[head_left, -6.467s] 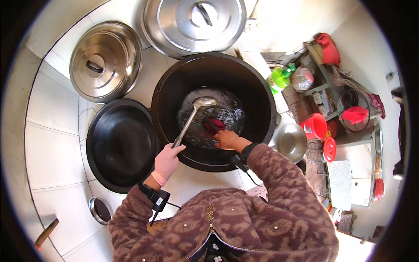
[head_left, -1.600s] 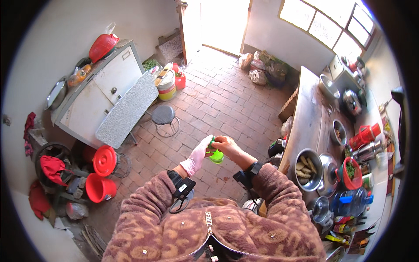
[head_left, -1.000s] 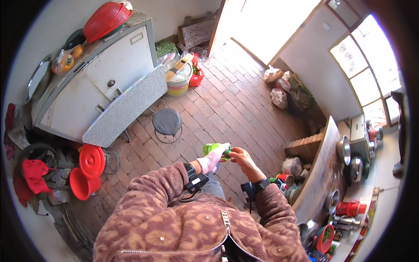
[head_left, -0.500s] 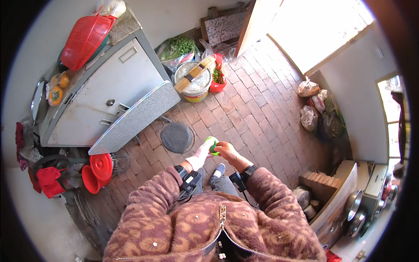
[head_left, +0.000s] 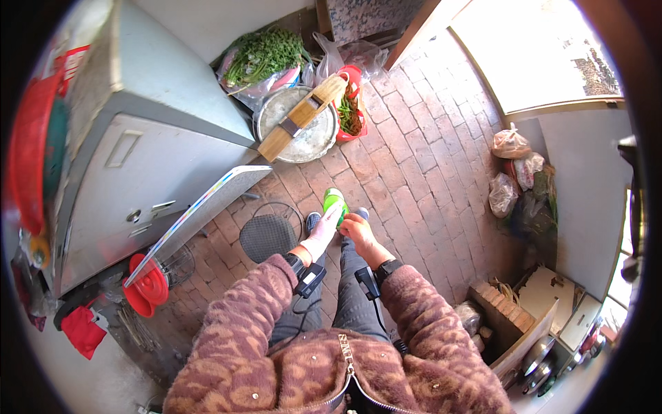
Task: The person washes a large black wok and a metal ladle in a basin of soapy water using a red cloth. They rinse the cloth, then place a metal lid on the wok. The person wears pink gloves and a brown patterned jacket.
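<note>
In front of my legs, my left hand (head_left: 320, 238) is wrapped round a bright green bottle-like thing (head_left: 334, 199). Its rounded far end sticks out beyond the fingers. My right hand (head_left: 360, 231) is closed against the near part of the same thing, where a darker green piece (head_left: 342, 218) shows between the hands. The palm sides and most of the near end are hidden. Both wrists carry dark bands with small black devices.
A round stool (head_left: 269, 238) stands left of my feet, beside a tilted board (head_left: 200, 217) and a grey metal cabinet (head_left: 138, 200). Ahead are a lidded bucket (head_left: 286, 110) with a wooden slicer, and greens (head_left: 265, 58). Plastic bags (head_left: 510, 143) lie at right. Bricks (head_left: 500, 307) are near a side panel.
My view has shifted forward, showing more of my legs and both feet. My hands stay together on the green thing, and more of its far end shows now.
</note>
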Available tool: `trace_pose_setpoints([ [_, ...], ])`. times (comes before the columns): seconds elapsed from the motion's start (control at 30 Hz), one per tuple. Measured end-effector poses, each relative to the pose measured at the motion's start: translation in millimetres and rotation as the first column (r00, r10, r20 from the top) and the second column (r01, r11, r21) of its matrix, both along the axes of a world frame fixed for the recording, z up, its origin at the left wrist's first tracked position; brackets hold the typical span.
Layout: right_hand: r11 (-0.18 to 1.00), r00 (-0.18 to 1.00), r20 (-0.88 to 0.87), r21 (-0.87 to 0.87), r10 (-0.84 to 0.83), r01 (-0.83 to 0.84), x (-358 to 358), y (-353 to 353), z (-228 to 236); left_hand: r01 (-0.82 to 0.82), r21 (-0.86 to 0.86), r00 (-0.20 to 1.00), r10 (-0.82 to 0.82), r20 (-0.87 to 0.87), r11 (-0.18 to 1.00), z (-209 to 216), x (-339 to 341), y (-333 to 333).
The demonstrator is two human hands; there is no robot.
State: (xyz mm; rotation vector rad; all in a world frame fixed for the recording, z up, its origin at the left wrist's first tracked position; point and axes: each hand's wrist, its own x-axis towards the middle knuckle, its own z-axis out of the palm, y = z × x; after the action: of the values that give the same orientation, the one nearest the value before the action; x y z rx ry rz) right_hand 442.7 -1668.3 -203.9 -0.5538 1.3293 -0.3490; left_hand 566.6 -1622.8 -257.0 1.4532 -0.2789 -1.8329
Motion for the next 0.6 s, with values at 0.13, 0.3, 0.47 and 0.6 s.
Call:
trace_pose_setpoints([
  [0.13,0.991,0.986,0.106,-0.001,-0.132,0.132,13,-46,-74,-0.005,0.012,1.0,0.005,0.006,1.0,-68,6,-60],
  [0.3,0.989,0.986,0.085,0.053,-0.141,0.137,24,-92,-158,0.025,-0.194,0.93,0.049,0.365,0.981,-116,14,-102],
  [0.47,0.988,0.983,0.149,0.123,-0.107,0.089,43,-132,-217,0.061,-0.137,0.939,-0.01,0.345,0.989,-158,33,-147],
  [0.6,0.988,0.973,0.199,0.121,-0.121,0.098,54,-156,-246,0.102,-0.229,0.896,0.01,0.443,0.968,-192,37,-167],
])
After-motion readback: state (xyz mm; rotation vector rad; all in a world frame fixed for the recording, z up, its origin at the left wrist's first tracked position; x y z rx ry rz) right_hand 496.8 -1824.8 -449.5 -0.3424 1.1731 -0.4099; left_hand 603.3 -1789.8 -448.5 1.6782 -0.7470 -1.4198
